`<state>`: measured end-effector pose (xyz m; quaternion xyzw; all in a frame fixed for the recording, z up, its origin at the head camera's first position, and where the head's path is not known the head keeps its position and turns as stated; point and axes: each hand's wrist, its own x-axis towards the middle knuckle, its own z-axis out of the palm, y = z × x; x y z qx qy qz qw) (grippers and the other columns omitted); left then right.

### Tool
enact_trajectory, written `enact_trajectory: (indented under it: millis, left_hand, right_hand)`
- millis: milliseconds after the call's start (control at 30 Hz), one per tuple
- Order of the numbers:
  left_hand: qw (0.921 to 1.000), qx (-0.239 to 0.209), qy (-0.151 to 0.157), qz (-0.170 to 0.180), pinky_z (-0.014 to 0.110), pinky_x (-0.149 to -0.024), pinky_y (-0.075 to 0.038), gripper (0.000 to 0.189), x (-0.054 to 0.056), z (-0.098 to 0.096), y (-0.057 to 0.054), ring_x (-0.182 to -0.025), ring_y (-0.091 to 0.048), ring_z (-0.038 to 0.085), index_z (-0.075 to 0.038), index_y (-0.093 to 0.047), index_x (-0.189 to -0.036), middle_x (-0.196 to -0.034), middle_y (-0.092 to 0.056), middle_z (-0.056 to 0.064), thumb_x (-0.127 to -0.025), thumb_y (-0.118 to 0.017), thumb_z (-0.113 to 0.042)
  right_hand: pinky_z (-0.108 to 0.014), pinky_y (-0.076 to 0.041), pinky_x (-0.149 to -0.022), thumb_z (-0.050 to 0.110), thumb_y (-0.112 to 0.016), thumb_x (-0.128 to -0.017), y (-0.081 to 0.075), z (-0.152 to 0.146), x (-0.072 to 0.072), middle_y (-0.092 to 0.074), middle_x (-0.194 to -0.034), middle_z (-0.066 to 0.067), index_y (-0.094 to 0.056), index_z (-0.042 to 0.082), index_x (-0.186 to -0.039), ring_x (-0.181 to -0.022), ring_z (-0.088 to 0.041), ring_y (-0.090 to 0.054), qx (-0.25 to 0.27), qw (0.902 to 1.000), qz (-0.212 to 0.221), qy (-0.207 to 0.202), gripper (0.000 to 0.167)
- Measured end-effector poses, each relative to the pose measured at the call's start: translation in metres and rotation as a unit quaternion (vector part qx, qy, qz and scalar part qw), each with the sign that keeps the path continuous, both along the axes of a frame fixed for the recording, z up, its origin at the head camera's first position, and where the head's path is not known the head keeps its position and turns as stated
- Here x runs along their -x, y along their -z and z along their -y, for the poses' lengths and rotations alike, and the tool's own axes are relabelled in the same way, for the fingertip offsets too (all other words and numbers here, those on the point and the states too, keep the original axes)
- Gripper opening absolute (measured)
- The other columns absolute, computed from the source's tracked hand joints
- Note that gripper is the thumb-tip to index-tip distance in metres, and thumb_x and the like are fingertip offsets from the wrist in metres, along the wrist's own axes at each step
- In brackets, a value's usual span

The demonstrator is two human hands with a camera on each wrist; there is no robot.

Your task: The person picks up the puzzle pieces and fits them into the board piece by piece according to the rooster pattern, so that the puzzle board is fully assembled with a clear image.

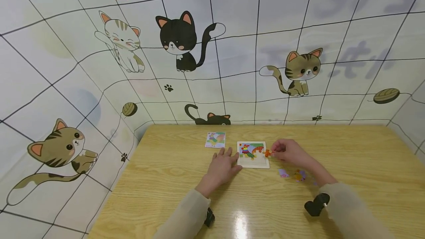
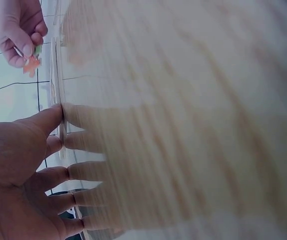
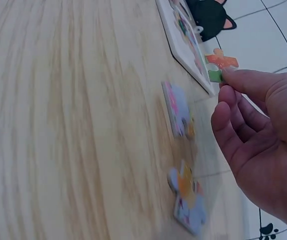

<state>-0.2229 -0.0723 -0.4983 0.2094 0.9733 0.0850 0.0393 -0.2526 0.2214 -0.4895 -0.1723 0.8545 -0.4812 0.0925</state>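
An orange jigsaw piece with a green corner is pinched between the thumb and fingers of my right hand. In the head view that piece overlaps the right side of the puzzle tray, a pale-framed board with a partly filled rooster picture. The tray's lower part shows bare wood colour. My left hand rests on the table with fingers spread, its fingertips and thumb right at the tray's left edge. In the left wrist view its fingers are straight and hold nothing.
A lilac jigsaw piece and a yellow-and-lilac piece lie below my right hand, with another bit near the right sleeve. A square picture card lies beyond my left hand. Cat-patterned fabric walls border the wooden table.
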Motion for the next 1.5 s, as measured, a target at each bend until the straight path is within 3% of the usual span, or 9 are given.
enact_trajectory:
  millis: [467,833,1500]
  left_hand:
    - [1.0000,-0.008,0.002,0.004,0.062,-0.111,-0.037,0.053,-0.001,0.000,-0.001,-0.145,-0.037,0.043,-0.018,-0.057,-0.149,-0.157,-0.044,0.016,-0.103,-0.059,-0.045]
    - [1.0000,-0.005,0.001,0.002,0.062,-0.111,-0.037,0.053,0.000,-0.001,-0.001,-0.145,-0.038,0.043,-0.018,-0.058,-0.148,-0.157,-0.044,0.016,-0.103,-0.059,-0.045]
    - [0.9999,-0.005,0.001,0.009,0.062,-0.112,-0.036,0.054,0.000,0.000,-0.002,-0.146,-0.036,0.043,-0.018,-0.055,-0.150,-0.158,-0.044,0.016,-0.104,-0.059,-0.044]
  right_hand:
    - [-0.028,-0.048,-0.055,0.000,-0.067,-0.095,0.003,0.026,0.004,-0.063,-0.089,-0.010,-0.063,-0.004,-0.102,-0.071,-0.021,-0.054,-0.001,0.9999,0.015,-0.008,0.008]
    - [-0.033,-0.050,-0.069,0.003,-0.071,-0.093,0.009,0.034,0.008,-0.066,-0.092,-0.007,-0.067,-0.002,-0.101,-0.082,-0.020,-0.060,-0.049,0.9983,-0.007,0.031,0.010]
    - [-0.040,-0.052,-0.074,0.002,-0.066,-0.097,0.009,0.041,0.007,-0.065,-0.097,-0.011,-0.067,-0.004,-0.105,-0.092,-0.028,-0.062,-0.079,0.9964,-0.023,0.020,0.010]
